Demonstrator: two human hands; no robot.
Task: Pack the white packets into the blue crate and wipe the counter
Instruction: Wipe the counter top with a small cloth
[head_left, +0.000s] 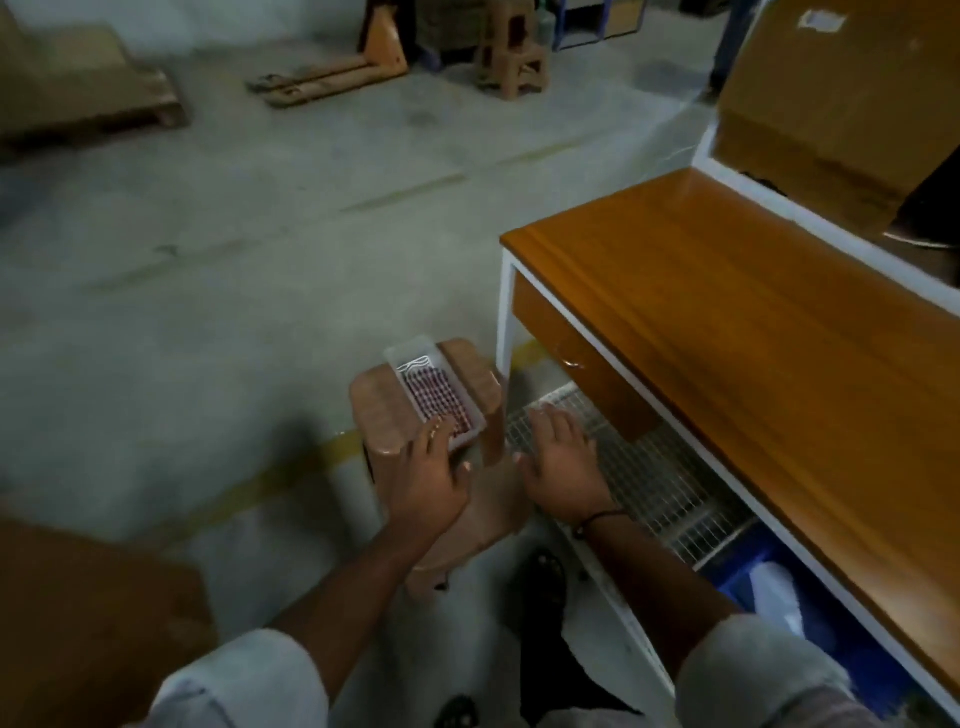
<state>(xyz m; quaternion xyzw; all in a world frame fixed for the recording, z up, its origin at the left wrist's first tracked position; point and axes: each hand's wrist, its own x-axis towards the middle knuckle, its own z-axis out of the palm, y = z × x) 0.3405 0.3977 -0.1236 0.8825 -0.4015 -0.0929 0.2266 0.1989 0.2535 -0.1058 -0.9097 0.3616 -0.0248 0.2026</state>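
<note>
Concrete warehouse floor, dim and blurred; head view only. Wooden counter (727, 322) at my right, with a wire shelf (660, 467) beneath it. Blue crate (743, 577) sits under the counter's near end, partly hidden by the counter's edge. One white packet (776, 592) lies in it.

Brown stool (379, 410) just beside the counter leg carries a clear tray (415, 353) of red-and-white pieces.

Left hand (434, 473): fingers (434, 431) curled over the tray's near end, thumb at its edge, holding it.

Right hand (563, 462): fingers (545, 421) spread wide, holding nothing, over the wire shelf. Cannot tell whether they touch it.

Judgement: the packet looks light, soft and slick, and likely to sag. Take it across the middle with a broad grip, not by a corner.
</note>
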